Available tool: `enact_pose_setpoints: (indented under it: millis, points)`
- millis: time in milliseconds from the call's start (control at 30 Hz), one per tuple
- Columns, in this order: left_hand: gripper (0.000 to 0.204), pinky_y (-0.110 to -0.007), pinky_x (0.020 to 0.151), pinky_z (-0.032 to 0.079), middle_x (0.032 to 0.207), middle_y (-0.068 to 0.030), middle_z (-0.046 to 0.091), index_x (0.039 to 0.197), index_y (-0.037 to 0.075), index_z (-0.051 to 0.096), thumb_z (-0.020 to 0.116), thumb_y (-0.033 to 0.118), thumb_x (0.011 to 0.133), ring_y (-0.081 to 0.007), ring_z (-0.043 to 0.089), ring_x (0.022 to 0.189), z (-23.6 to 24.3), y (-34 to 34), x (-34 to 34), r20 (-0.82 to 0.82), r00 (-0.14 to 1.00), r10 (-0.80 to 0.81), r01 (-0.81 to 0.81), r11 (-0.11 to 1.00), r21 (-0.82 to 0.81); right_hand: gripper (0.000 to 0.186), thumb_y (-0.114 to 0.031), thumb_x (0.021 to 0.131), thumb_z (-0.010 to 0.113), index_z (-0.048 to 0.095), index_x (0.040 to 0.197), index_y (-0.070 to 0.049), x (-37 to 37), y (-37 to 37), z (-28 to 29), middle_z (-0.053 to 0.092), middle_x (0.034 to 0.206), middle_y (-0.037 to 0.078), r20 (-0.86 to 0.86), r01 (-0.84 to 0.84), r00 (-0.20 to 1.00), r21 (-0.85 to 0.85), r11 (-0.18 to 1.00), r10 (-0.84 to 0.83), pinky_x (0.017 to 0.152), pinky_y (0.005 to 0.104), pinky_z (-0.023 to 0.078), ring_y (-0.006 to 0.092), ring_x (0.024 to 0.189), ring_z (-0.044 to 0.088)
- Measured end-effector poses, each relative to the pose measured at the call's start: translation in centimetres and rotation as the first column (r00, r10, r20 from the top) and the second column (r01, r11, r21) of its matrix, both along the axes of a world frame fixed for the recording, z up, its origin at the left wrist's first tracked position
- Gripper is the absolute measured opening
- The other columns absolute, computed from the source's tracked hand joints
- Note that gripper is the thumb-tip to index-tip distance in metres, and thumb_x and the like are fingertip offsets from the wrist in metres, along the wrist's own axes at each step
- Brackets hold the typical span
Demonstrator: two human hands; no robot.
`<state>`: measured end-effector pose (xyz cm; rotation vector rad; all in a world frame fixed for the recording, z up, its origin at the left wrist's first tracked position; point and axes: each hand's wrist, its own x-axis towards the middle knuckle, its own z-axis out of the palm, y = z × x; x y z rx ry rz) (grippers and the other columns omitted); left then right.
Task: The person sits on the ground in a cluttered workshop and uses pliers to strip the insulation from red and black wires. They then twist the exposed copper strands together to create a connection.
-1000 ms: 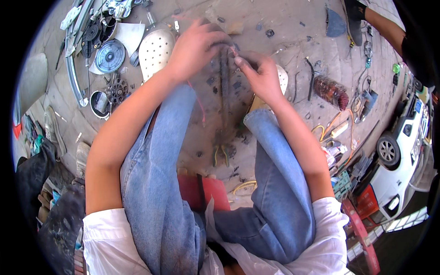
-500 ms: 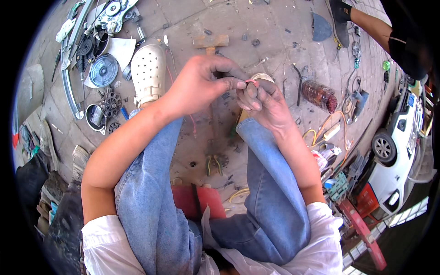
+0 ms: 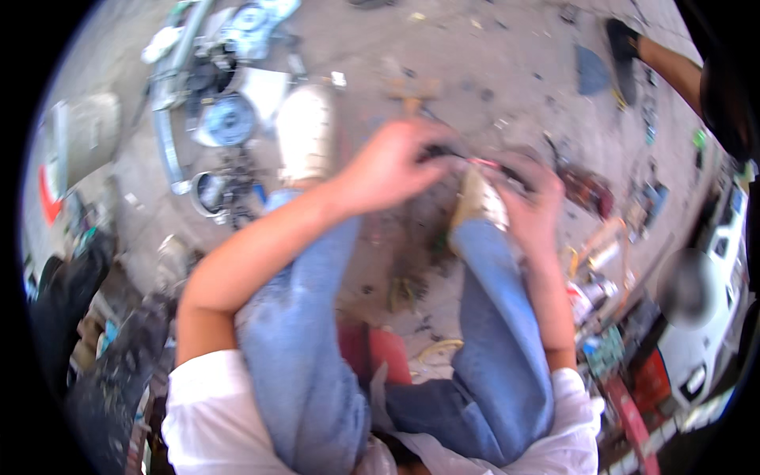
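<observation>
A short piece of thin red wire (image 3: 484, 163) spans the small gap between my hands, above the pale shoe on my right foot. My left hand (image 3: 404, 162) is closed, its thumb and fingertips pinching the wire's left end. The other end is pinched in my right hand (image 3: 534, 194), whose fingers are curled. Motion blurs the fingertips and the wire's ends. Beyond my hands a hammer (image 3: 412, 103) with a wooden head lies on the ground. Pliers (image 3: 405, 293) with yellowish handles lie between my legs.
Metal rails and a blue round pulley (image 3: 228, 120) lie at the far left. A plastic bottle (image 3: 587, 190) with dark red contents lies right of my hands. Another person's foot (image 3: 623, 47) is at the far right. A white car (image 3: 704, 332) stands at the right.
My hands have drawn apart, and more of the red wire shows between them. The whole view has shifted, with the scene now further right and blurred.
</observation>
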<state>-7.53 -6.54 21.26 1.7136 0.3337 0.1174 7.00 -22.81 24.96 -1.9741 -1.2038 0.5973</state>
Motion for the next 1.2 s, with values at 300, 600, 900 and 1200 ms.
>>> enact_pose_setpoints:
  millis: [300, 600, 900, 1200]
  points:
    - [0.024, -0.036, 0.066, 0.049, 0.084, -0.0147, 0.066, 0.106, 0.001, 0.066, 0.062, 0.019, 0.091, -0.0261, 0.063, 0.071, -1.4, 2.4, -3.4, -0.008, 0.992, -0.128, 0.128, 0.992, 0.01, 0.019, -0.011, 0.09, 0.066, 0.069, 0.1, 0.005, 2.1, -6.3, 0.0, 0.06, 0.076, 0.0, -0.244, 0.564, 0.793, -0.054, 0.824, -0.558, 0.058, 0.0207, 0.037, 0.0052, 0.065, 0.046]
    - [0.017, -0.028, 0.055, 0.048, 0.072, -0.0063, 0.061, 0.097, -0.003, 0.064, 0.054, 0.011, 0.095, -0.0123, 0.059, 0.058, 12.8, -0.6, -9.2, 0.078, 0.988, 0.131, -0.132, 0.991, -0.002, 0.023, -0.007, 0.086, 0.07, 0.067, 0.106, 0.003, -3.1, -10.2, 7.9, 0.068, 0.094, 0.006, -0.299, 0.478, 0.829, -0.061, 0.876, -0.473, 0.085, 0.0271, 0.047, 0.0122, 0.09, 0.06]
    - [0.013, -0.027, 0.053, 0.048, 0.07, -0.007, 0.063, 0.089, -0.004, 0.064, 0.055, 0.004, 0.092, -0.0127, 0.06, 0.056, 27.5, -10.0, -16.6, 0.272, 0.935, 0.227, -0.284, 0.939, 0.193, 0.045, -0.009, 0.077, 0.072, 0.062, 0.121, -0.003, -13.6, -9.2, 25.2, 0.058, 0.125, 0.016, 0.218, 0.126, 0.955, 0.315, 0.941, -0.201, 0.104, 0.0402, 0.038, 0.03, 0.125, 0.047]
    - [0.028, -0.024, 0.054, 0.046, 0.07, -0.003, 0.061, 0.097, -0.003, 0.063, 0.05, 0.022, 0.099, -0.0105, 0.059, 0.059, 30.6, -18.6, -24.6, 0.242, 0.908, 0.341, -0.169, 0.828, -0.534, 0.014, -0.008, 0.089, 0.064, 0.069, 0.098, 0.001, -25.8, -14.9, 27.2, 0.061, 0.082, 0.004, -0.398, 0.249, 0.916, 0.455, 0.855, -0.055, 0.067, 0.0235, 0.042, 0.0086, 0.075, 0.054]
